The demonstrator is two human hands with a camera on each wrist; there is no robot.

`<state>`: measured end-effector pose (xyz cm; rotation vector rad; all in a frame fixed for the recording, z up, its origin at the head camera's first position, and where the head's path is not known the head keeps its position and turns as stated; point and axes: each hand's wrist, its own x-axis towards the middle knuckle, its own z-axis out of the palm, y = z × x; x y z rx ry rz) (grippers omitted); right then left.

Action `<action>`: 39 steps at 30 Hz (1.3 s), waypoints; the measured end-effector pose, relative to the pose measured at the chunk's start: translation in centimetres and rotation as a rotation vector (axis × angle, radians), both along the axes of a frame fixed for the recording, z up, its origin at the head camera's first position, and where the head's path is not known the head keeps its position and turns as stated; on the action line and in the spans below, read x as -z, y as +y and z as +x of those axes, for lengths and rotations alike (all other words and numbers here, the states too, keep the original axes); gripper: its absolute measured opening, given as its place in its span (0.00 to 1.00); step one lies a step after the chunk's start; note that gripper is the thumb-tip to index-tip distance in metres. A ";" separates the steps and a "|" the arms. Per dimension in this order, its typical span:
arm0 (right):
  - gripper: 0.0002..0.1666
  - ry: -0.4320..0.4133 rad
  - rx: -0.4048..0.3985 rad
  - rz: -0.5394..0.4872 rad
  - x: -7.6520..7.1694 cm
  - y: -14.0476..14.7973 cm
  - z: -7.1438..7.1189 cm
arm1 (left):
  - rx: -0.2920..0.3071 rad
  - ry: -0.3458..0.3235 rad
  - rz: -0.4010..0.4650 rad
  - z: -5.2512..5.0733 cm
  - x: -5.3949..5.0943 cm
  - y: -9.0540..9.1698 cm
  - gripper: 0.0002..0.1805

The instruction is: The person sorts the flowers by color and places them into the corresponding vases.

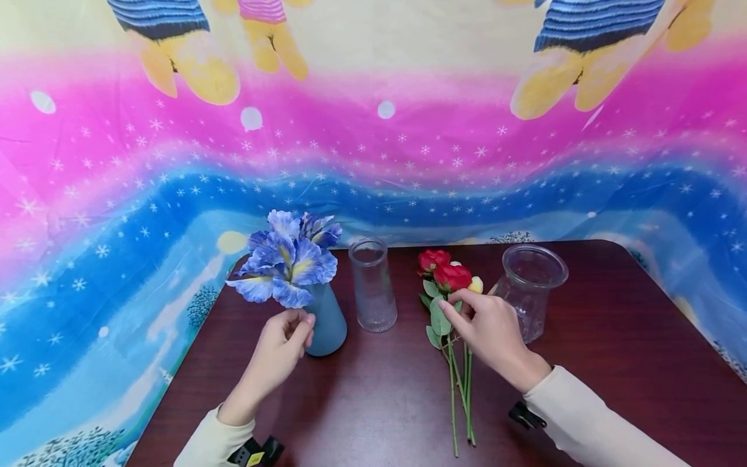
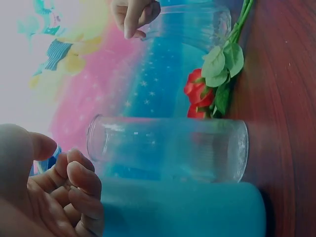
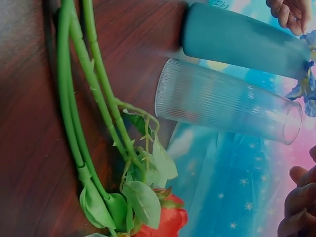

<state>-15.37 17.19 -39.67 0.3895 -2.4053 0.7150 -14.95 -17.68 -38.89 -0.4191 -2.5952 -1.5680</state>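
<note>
Beside the blue-grey vase (image 1: pixel 327 327), just below the blue irises (image 1: pixel 288 263) standing in it, my left hand (image 1: pixel 284 344) has its fingers loosely bent, holding nothing. My right hand (image 1: pixel 491 324) hangs above the red roses (image 1: pixel 452 277), its fingers relaxed and free too. The roses lie on the dark brown table (image 1: pixel 373 405), between a slim clear vase (image 1: pixel 375 295) and a wide-mouthed glass jar (image 1: pixel 530 308), their green stems (image 1: pixel 467 402) pointing toward me.

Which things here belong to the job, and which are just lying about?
Likely part of the job:
blue flowers in the blue-grey vase, near the left hand
red roses, near the right hand
slim clear vase
wide clear vase

Likely just setting or gear:
table
patterned backdrop
black wrist devices
</note>
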 end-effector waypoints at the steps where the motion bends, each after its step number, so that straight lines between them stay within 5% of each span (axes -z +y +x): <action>1: 0.07 0.005 -0.001 -0.001 0.1 0.1 0.0 | 0.015 0.006 0.005 0.0 0.0 0.2 0.19; 7: 0.05 -0.011 -0.002 -0.004 0.4 0.7 0.3 | 0.060 0.052 0.014 0.1 0.1 1.6 0.17; 32: 0.03 -0.094 0.061 0.023 1.3 2.6 0.9 | 0.000 0.054 0.020 -1.0 0.3 6.5 0.03; 39: 0.04 -0.112 0.050 0.018 1.2 2.5 1.0 | -0.012 0.100 0.046 -1.0 0.5 7.4 0.14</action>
